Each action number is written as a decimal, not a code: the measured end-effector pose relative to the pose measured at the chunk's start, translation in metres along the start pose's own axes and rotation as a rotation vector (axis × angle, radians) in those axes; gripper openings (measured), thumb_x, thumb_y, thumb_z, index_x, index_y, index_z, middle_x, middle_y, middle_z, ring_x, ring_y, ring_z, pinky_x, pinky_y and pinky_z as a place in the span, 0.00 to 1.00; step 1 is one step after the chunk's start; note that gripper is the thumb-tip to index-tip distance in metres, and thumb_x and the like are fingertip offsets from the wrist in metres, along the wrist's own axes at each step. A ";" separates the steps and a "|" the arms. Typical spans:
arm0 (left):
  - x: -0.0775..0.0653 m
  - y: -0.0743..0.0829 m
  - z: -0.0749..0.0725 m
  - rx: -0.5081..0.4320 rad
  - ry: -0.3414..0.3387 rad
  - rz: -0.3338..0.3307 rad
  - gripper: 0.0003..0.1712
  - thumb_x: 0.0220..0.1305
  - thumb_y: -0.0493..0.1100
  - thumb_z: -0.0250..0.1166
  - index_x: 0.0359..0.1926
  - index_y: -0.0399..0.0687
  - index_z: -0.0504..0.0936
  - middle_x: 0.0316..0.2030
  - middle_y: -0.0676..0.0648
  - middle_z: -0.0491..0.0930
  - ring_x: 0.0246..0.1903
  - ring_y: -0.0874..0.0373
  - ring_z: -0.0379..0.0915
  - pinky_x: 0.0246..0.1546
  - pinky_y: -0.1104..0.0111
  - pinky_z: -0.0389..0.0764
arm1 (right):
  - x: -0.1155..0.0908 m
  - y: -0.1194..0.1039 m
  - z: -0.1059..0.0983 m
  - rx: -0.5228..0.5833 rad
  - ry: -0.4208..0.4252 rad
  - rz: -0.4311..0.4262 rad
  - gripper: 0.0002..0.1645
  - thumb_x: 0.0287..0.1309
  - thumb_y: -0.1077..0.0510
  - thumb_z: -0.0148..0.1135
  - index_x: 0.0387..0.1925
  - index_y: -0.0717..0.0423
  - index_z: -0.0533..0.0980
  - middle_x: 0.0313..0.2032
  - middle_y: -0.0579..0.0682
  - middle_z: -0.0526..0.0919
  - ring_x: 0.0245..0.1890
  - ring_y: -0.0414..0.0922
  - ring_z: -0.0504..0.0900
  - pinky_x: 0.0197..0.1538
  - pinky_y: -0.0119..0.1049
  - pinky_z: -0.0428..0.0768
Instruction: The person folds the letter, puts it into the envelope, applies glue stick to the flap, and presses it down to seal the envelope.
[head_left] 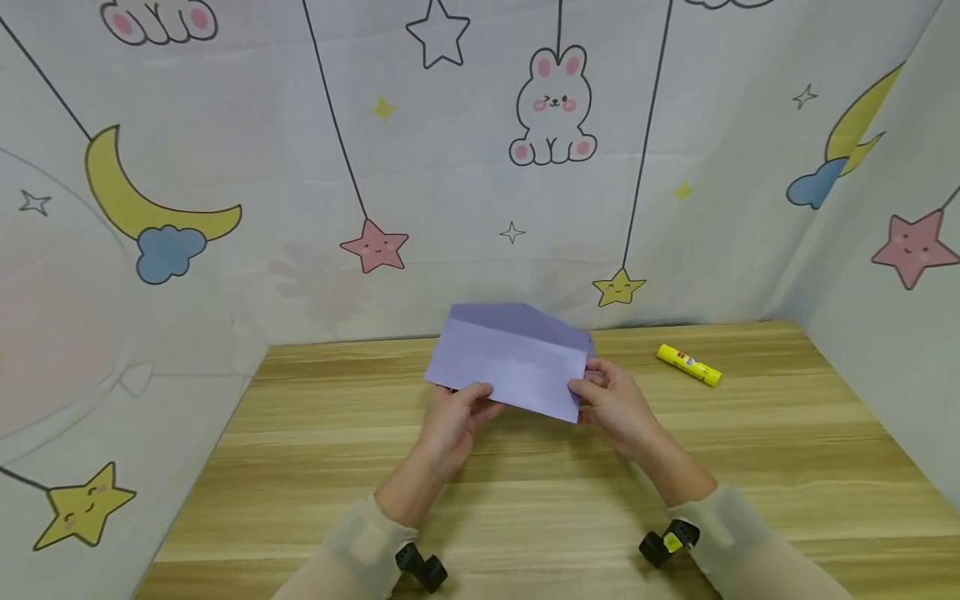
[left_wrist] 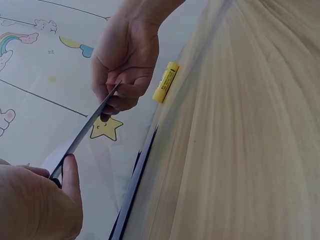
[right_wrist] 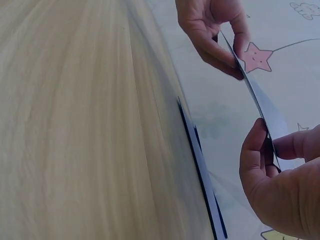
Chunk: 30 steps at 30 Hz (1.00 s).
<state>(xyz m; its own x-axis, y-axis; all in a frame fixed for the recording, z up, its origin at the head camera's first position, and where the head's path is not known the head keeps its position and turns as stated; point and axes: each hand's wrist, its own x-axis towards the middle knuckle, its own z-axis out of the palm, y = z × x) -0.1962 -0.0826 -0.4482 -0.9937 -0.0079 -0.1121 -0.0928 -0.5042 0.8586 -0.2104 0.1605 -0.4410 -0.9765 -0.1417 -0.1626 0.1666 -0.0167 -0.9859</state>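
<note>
A purple paper envelope (head_left: 510, 371) is held up over the table, its pointed flap (head_left: 495, 315) raised at the far side. My left hand (head_left: 452, 425) pinches its near edge toward the left, thumb on the front face and fingers beneath. At the right end, my right hand (head_left: 618, 408) pinches the side edge between thumb and fingers. Both wrist views show the envelope almost edge-on, as a thin slanting strip. Below it, flat purple paper pieces (right_wrist: 202, 170) lie on the table, mostly hidden behind the envelope in the head view.
A yellow glue stick (head_left: 688, 365) lies on its side at the back right of the wood-grain table (head_left: 315, 467). Close behind the table's back edge hangs a white cloth (head_left: 457, 167) printed with stars, moons and a rabbit; more cloth flanks both sides.
</note>
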 end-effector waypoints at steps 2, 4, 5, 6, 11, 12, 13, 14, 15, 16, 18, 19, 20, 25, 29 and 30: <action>0.001 0.004 -0.004 -0.010 0.033 0.002 0.24 0.65 0.22 0.61 0.60 0.35 0.71 0.45 0.43 0.82 0.37 0.54 0.85 0.39 0.63 0.90 | 0.000 -0.001 -0.003 -0.004 0.001 0.004 0.27 0.77 0.64 0.58 0.70 0.70 0.63 0.44 0.54 0.79 0.39 0.44 0.80 0.38 0.37 0.86; 0.003 0.010 -0.009 -0.006 0.072 0.006 0.23 0.66 0.24 0.62 0.60 0.33 0.70 0.44 0.43 0.83 0.36 0.55 0.86 0.37 0.64 0.89 | -0.001 -0.002 -0.007 -0.014 0.002 0.008 0.28 0.76 0.64 0.59 0.70 0.69 0.63 0.43 0.53 0.78 0.38 0.43 0.80 0.37 0.37 0.86; 0.004 0.013 -0.012 0.001 0.092 0.008 0.23 0.67 0.25 0.62 0.61 0.33 0.70 0.44 0.42 0.83 0.36 0.55 0.85 0.36 0.65 0.89 | -0.001 -0.002 -0.010 -0.021 0.002 0.011 0.28 0.76 0.64 0.59 0.70 0.69 0.63 0.43 0.53 0.78 0.37 0.43 0.81 0.37 0.37 0.86; 0.005 0.016 -0.015 0.016 0.110 0.010 0.24 0.67 0.25 0.62 0.62 0.33 0.69 0.45 0.42 0.83 0.36 0.56 0.85 0.36 0.65 0.88 | -0.001 -0.002 -0.012 -0.033 0.003 0.013 0.28 0.76 0.64 0.59 0.70 0.69 0.63 0.42 0.53 0.78 0.37 0.43 0.81 0.37 0.37 0.86; 0.005 0.026 -0.030 0.165 0.140 0.005 0.30 0.67 0.27 0.66 0.68 0.35 0.69 0.49 0.42 0.83 0.38 0.56 0.84 0.35 0.66 0.86 | -0.004 -0.002 -0.021 -0.116 -0.012 0.001 0.27 0.75 0.64 0.60 0.69 0.69 0.66 0.40 0.52 0.79 0.37 0.45 0.81 0.36 0.38 0.86; 0.003 0.028 -0.033 0.206 0.139 0.001 0.30 0.67 0.27 0.67 0.69 0.37 0.70 0.49 0.42 0.83 0.39 0.56 0.84 0.35 0.66 0.86 | -0.004 -0.002 -0.022 -0.136 -0.015 -0.002 0.27 0.75 0.64 0.61 0.69 0.69 0.67 0.40 0.52 0.80 0.37 0.45 0.81 0.36 0.38 0.86; 0.002 0.029 -0.035 0.244 0.133 -0.004 0.30 0.67 0.28 0.67 0.69 0.37 0.72 0.48 0.42 0.83 0.38 0.56 0.84 0.35 0.66 0.86 | -0.005 -0.002 -0.024 -0.151 -0.022 -0.007 0.27 0.74 0.64 0.61 0.69 0.69 0.67 0.40 0.53 0.80 0.37 0.45 0.81 0.36 0.39 0.87; 0.001 0.030 -0.037 0.283 0.129 -0.009 0.30 0.67 0.28 0.68 0.69 0.38 0.74 0.47 0.42 0.83 0.38 0.56 0.84 0.34 0.67 0.87 | -0.006 -0.002 -0.025 -0.168 -0.027 -0.011 0.27 0.74 0.65 0.61 0.69 0.70 0.67 0.40 0.53 0.80 0.38 0.45 0.81 0.36 0.39 0.87; -0.001 0.031 -0.040 0.323 0.121 -0.015 0.30 0.67 0.28 0.69 0.69 0.39 0.75 0.46 0.42 0.82 0.38 0.55 0.84 0.34 0.67 0.87 | -0.007 -0.002 -0.027 -0.186 -0.030 -0.011 0.27 0.74 0.64 0.61 0.69 0.69 0.68 0.40 0.54 0.81 0.38 0.46 0.82 0.36 0.40 0.87; -0.003 0.032 -0.042 0.366 0.114 -0.019 0.29 0.67 0.29 0.70 0.68 0.40 0.77 0.45 0.43 0.82 0.37 0.56 0.84 0.33 0.67 0.87 | -0.008 -0.002 -0.028 -0.203 -0.035 -0.011 0.27 0.74 0.64 0.62 0.69 0.69 0.68 0.40 0.54 0.81 0.38 0.46 0.82 0.36 0.40 0.88; -0.006 0.033 -0.045 0.436 0.099 -0.026 0.28 0.66 0.30 0.71 0.67 0.41 0.80 0.43 0.44 0.81 0.36 0.56 0.83 0.32 0.67 0.86 | -0.010 -0.001 -0.032 -0.237 -0.051 -0.020 0.27 0.73 0.65 0.63 0.69 0.69 0.69 0.40 0.56 0.82 0.37 0.46 0.82 0.36 0.41 0.88; -0.007 0.033 -0.046 0.469 0.093 -0.026 0.28 0.66 0.30 0.72 0.66 0.40 0.81 0.42 0.44 0.81 0.35 0.56 0.83 0.32 0.68 0.85 | -0.012 -0.001 -0.033 -0.252 -0.057 -0.022 0.27 0.73 0.65 0.63 0.68 0.69 0.69 0.39 0.56 0.82 0.36 0.47 0.83 0.36 0.41 0.88; -0.008 0.032 -0.047 0.499 0.086 -0.025 0.27 0.65 0.30 0.72 0.65 0.39 0.81 0.41 0.44 0.81 0.34 0.56 0.82 0.30 0.68 0.85 | -0.013 0.000 -0.035 -0.270 -0.060 -0.024 0.28 0.72 0.65 0.64 0.68 0.68 0.69 0.38 0.55 0.82 0.35 0.47 0.82 0.36 0.41 0.87; -0.014 0.028 -0.052 0.631 0.047 0.007 0.26 0.61 0.27 0.73 0.61 0.33 0.81 0.37 0.42 0.80 0.26 0.58 0.79 0.24 0.69 0.82 | -0.017 0.005 -0.039 -0.374 -0.058 -0.024 0.31 0.69 0.62 0.69 0.67 0.64 0.67 0.33 0.53 0.83 0.28 0.48 0.80 0.32 0.39 0.84; -0.017 0.024 -0.055 0.761 -0.001 0.035 0.28 0.59 0.26 0.74 0.61 0.33 0.79 0.34 0.42 0.80 0.22 0.58 0.79 0.20 0.65 0.84 | -0.020 0.009 -0.040 -0.456 -0.055 -0.026 0.30 0.67 0.61 0.72 0.64 0.62 0.68 0.35 0.54 0.83 0.25 0.49 0.80 0.29 0.39 0.84; -0.017 0.023 -0.056 0.789 -0.012 0.039 0.29 0.59 0.27 0.74 0.61 0.34 0.78 0.34 0.42 0.80 0.22 0.57 0.79 0.20 0.64 0.84 | -0.020 0.010 -0.040 -0.470 -0.053 -0.025 0.30 0.67 0.61 0.72 0.63 0.62 0.68 0.35 0.54 0.82 0.25 0.49 0.80 0.29 0.40 0.84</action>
<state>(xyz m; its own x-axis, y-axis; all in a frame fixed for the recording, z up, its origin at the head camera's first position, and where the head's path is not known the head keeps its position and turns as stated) -0.1776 -0.1425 -0.4551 -0.9973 -0.0012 -0.0731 -0.0710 0.2578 0.9636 -0.1944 0.2026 -0.4495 -0.9690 -0.1977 -0.1481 0.0507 0.4276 -0.9025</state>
